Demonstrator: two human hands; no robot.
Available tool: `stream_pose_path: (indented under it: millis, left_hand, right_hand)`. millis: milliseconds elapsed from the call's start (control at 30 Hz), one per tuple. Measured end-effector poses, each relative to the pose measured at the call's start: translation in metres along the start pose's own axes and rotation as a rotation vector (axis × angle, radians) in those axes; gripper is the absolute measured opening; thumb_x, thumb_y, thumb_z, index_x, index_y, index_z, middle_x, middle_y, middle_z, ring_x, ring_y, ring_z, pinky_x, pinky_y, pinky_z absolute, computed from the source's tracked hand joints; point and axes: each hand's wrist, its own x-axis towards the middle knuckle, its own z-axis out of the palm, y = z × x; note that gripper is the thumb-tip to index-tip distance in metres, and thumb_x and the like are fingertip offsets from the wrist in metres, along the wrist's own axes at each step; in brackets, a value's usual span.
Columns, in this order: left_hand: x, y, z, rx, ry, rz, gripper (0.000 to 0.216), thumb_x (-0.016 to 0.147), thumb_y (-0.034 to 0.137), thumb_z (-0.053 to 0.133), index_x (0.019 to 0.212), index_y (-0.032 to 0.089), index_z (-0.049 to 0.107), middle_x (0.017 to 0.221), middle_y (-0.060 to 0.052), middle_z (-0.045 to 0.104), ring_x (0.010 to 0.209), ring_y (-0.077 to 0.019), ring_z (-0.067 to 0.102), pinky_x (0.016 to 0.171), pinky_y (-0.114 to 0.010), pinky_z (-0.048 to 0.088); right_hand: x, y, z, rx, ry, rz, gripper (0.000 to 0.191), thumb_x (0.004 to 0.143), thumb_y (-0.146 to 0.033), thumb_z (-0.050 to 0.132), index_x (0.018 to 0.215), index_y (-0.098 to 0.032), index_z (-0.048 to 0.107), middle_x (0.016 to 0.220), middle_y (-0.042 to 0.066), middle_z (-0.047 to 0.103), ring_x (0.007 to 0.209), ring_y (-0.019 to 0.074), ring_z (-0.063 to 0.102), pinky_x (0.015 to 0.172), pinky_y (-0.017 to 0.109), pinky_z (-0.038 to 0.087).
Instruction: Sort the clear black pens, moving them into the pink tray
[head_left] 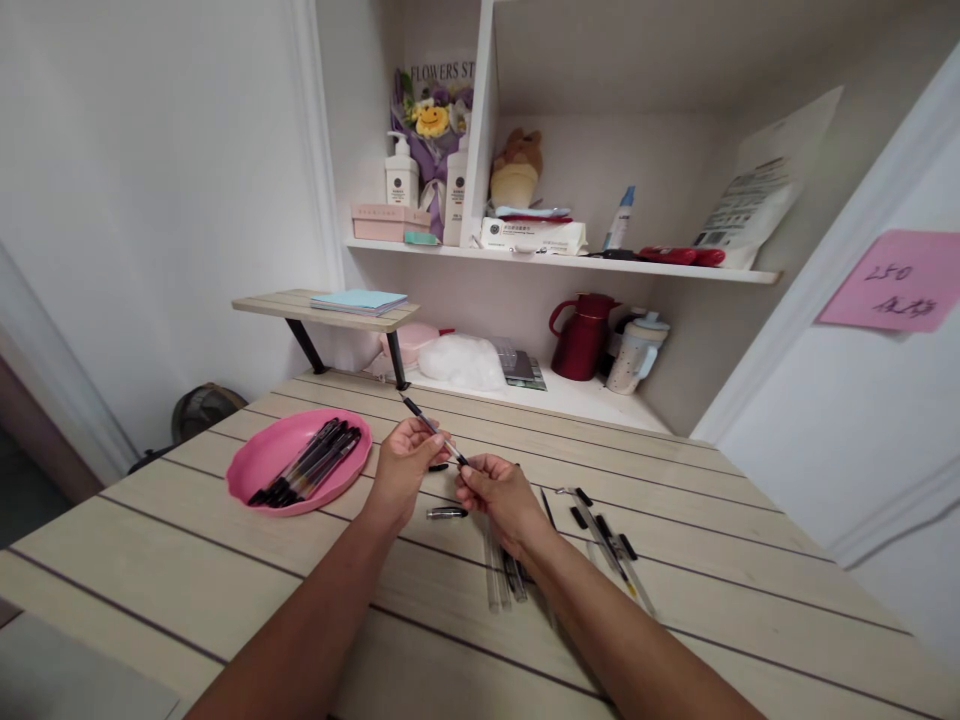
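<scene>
Over the middle of the slatted table, both hands hold one slim pen (421, 414) with a black grip and a clear barrel. My left hand (405, 462) is closed around its middle, with the tip pointing up and left. At the lower right end, the fingers of my right hand (501, 492) pinch it. A black pen cap (447, 512) lies on the table between the hands. Several clear pen barrels (493, 575) lie partly hidden under my right hand and wrist. Further right are loose pen parts and black caps (627, 546).
A pink dish (238, 470) with several black pens (315, 465) stands at the left. Behind it is a small raised stand (277, 300) bearing coloured paper (360, 300). A red jug (581, 338) and a pale tumbler (634, 358) stand under the shelf (660, 266).
</scene>
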Motion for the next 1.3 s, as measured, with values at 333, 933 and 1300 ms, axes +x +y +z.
stream_pose_path:
  millis: [333,933,1300]
  left_hand:
    - [-0.001,0.0,0.001,-0.017,-0.003,-0.026,0.029,0.06,0.022,0.069,0.083,0.015,0.052,0.071,-0.002,0.062,0.064,-0.0113,0.061,0.059,-0.021,0.049]
    - [-0.003,0.003,-0.003,-0.06,-0.147,-0.06,0.027,0.067,0.019,0.064,0.09,0.015,0.051,0.082,-0.005,0.061,0.073,-0.0138,0.06,0.061,-0.023,0.049]
    - [-0.004,0.02,-0.005,-0.036,-0.178,-0.06,0.029,0.068,0.024,0.064,0.093,0.014,0.054,0.078,-0.006,0.065,0.07,-0.0142,0.062,0.062,-0.026,0.05]
  right_hand:
    - [0.0,0.004,-0.002,-0.366,0.042,-0.22,0.021,0.068,-0.035,0.053,0.068,-0.015,0.059,0.055,0.0,0.058,0.044,0.0094,0.052,0.043,0.021,0.04]
    - [-0.007,-0.002,0.006,0.071,-0.102,0.074,0.029,0.067,-0.041,0.06,0.066,-0.012,0.055,0.046,-0.003,0.052,0.032,0.003,0.041,0.034,0.016,0.029]
    - [-0.007,-0.006,0.007,0.028,-0.159,0.025,0.03,0.068,-0.042,0.06,0.07,-0.013,0.056,0.052,-0.002,0.056,0.037,0.0043,0.046,0.036,0.017,0.032]
